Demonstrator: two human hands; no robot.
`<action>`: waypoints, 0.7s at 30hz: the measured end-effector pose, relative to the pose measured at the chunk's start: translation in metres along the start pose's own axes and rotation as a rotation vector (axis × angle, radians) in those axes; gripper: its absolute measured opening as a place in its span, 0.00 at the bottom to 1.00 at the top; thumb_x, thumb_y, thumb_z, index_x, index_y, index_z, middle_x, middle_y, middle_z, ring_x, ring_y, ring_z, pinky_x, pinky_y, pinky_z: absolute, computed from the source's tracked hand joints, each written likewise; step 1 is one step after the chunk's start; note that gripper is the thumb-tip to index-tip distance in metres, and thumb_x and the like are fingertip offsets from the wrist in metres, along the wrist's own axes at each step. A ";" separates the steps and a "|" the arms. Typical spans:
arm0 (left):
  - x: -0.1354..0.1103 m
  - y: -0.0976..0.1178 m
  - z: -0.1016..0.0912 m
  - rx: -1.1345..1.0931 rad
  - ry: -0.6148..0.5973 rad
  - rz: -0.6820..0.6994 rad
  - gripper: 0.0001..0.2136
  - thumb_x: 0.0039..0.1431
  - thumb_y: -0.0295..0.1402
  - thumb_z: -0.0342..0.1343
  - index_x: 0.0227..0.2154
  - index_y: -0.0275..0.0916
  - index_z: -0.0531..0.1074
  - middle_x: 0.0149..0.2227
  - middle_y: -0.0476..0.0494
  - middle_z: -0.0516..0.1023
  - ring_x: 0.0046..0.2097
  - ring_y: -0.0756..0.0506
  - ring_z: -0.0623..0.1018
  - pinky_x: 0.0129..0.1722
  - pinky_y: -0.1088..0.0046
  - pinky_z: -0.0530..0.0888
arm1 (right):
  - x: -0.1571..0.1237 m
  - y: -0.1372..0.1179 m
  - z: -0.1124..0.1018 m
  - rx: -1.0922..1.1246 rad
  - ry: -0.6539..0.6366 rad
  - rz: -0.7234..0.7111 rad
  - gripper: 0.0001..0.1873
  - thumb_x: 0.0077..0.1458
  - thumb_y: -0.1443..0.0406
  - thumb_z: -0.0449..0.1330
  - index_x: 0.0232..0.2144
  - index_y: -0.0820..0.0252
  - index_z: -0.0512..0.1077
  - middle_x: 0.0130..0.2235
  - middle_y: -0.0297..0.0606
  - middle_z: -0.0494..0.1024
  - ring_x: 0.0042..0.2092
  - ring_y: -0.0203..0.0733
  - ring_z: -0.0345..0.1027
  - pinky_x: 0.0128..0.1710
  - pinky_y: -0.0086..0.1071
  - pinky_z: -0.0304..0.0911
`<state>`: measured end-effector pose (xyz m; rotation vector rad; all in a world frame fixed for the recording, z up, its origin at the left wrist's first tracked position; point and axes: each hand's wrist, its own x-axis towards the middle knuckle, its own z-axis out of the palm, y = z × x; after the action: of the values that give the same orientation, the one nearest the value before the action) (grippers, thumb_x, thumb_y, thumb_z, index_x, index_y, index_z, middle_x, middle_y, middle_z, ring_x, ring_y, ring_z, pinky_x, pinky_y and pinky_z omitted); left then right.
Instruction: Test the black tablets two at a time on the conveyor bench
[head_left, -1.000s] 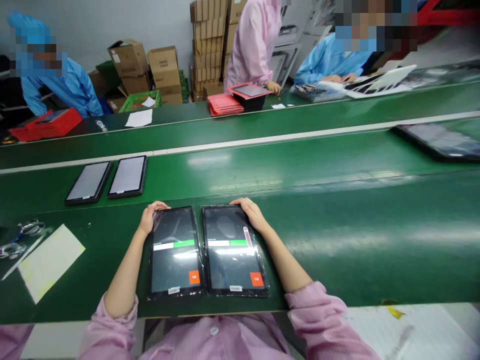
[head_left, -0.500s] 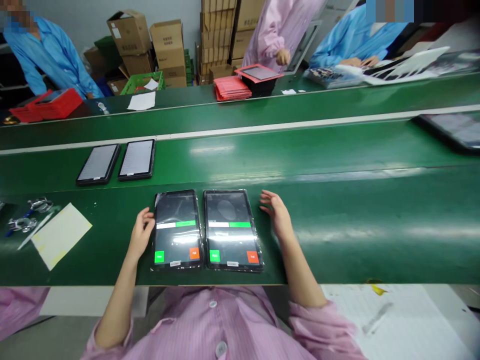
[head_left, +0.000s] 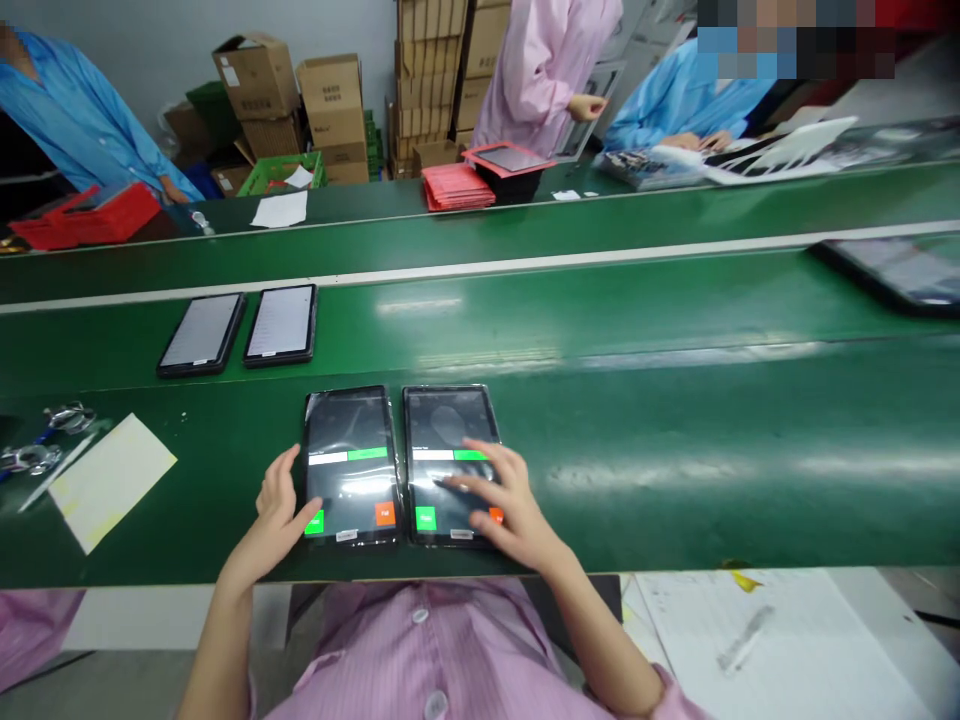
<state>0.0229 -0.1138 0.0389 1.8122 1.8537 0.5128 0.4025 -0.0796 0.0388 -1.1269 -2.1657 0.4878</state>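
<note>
Two tablets lie side by side before me, screens lit with green and orange-red buttons. At the left edge of the left tablet [head_left: 351, 430] is my left hand [head_left: 274, 510], fingers apart, its thumb over the green button in the lower left corner. My right hand [head_left: 514, 505] is spread above the right tablet [head_left: 442, 410], covering part of its right side and most of its red button. Whether the right fingertips touch the glass I cannot tell. Neither hand holds anything.
Two more tablets, one [head_left: 201, 332] beside the other [head_left: 281, 322], lie farther back left. A yellowish paper sheet [head_left: 112, 480] is at left, and a dark device [head_left: 892, 270] at far right. Across the green bench [head_left: 675, 440] are red trays [head_left: 97, 215], a red stack [head_left: 457, 188] and co-workers.
My right hand has moved left from beside the right tablet to over its screen. My left hand has come down slightly, its thumb now over the left tablet's green button.
</note>
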 end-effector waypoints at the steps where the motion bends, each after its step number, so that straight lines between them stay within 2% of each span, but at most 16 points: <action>1: 0.013 0.014 -0.003 0.077 -0.031 0.026 0.28 0.68 0.46 0.46 0.68 0.49 0.50 0.68 0.34 0.53 0.69 0.33 0.56 0.65 0.40 0.53 | 0.007 0.015 -0.003 0.067 0.094 0.115 0.23 0.64 0.47 0.51 0.52 0.48 0.75 0.62 0.45 0.67 0.61 0.58 0.59 0.61 0.56 0.55; 3: 0.046 0.046 -0.005 0.250 -0.054 0.095 0.22 0.68 0.44 0.46 0.63 0.50 0.62 0.70 0.35 0.53 0.71 0.32 0.53 0.65 0.36 0.45 | 0.023 0.047 -0.003 0.185 0.268 0.375 0.24 0.62 0.50 0.53 0.52 0.54 0.74 0.54 0.48 0.74 0.54 0.54 0.67 0.54 0.50 0.64; 5: 0.081 0.079 0.001 0.405 -0.003 0.159 0.20 0.68 0.42 0.48 0.60 0.47 0.67 0.70 0.31 0.52 0.70 0.30 0.53 0.64 0.33 0.42 | 0.039 0.076 0.002 0.295 0.367 0.570 0.25 0.57 0.50 0.57 0.50 0.58 0.75 0.47 0.48 0.79 0.46 0.52 0.73 0.50 0.48 0.68; 7: 0.112 0.108 0.011 0.518 0.049 0.233 0.21 0.67 0.41 0.51 0.60 0.43 0.68 0.69 0.27 0.57 0.69 0.30 0.56 0.64 0.34 0.41 | 0.051 0.096 0.009 0.417 0.406 0.669 0.26 0.52 0.50 0.60 0.46 0.60 0.77 0.45 0.47 0.81 0.43 0.52 0.75 0.50 0.47 0.69; 10: 0.145 0.134 0.025 0.605 0.026 0.266 0.17 0.66 0.38 0.52 0.53 0.37 0.72 0.54 0.27 0.76 0.58 0.33 0.73 0.66 0.40 0.40 | 0.055 0.106 0.016 0.559 0.431 0.706 0.25 0.48 0.51 0.63 0.43 0.61 0.79 0.45 0.47 0.83 0.46 0.53 0.76 0.52 0.46 0.68; 12: 0.155 0.142 0.031 0.640 -0.016 0.237 0.15 0.65 0.35 0.50 0.49 0.34 0.74 0.40 0.32 0.82 0.46 0.36 0.81 0.67 0.44 0.40 | 0.051 0.105 0.016 0.598 0.434 0.707 0.25 0.48 0.51 0.64 0.43 0.61 0.80 0.46 0.47 0.83 0.47 0.53 0.76 0.53 0.46 0.68; 14: 0.160 0.145 0.035 0.656 -0.023 0.217 0.15 0.64 0.31 0.49 0.49 0.31 0.74 0.33 0.34 0.82 0.39 0.37 0.82 0.67 0.47 0.39 | 0.047 0.102 0.014 0.612 0.424 0.704 0.26 0.47 0.51 0.66 0.44 0.62 0.80 0.46 0.48 0.82 0.47 0.54 0.77 0.52 0.46 0.69; 17: 0.162 0.146 0.044 0.626 0.002 0.217 0.18 0.59 0.24 0.48 0.51 0.26 0.73 0.31 0.34 0.81 0.37 0.37 0.82 0.67 0.50 0.39 | 0.046 0.099 0.011 0.611 0.407 0.701 0.27 0.47 0.51 0.67 0.45 0.63 0.80 0.46 0.48 0.82 0.47 0.54 0.77 0.52 0.47 0.69; 21: 0.163 0.145 0.056 0.583 0.042 0.227 0.19 0.54 0.18 0.47 0.48 0.26 0.75 0.32 0.31 0.81 0.43 0.35 0.80 0.66 0.50 0.41 | 0.048 0.098 0.012 0.606 0.421 0.695 0.26 0.47 0.51 0.66 0.44 0.63 0.78 0.43 0.47 0.83 0.44 0.51 0.77 0.50 0.47 0.70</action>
<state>0.1738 0.0516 0.0646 2.4197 1.9726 0.0793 0.4314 0.0149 -0.0086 -1.4307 -1.1069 1.0155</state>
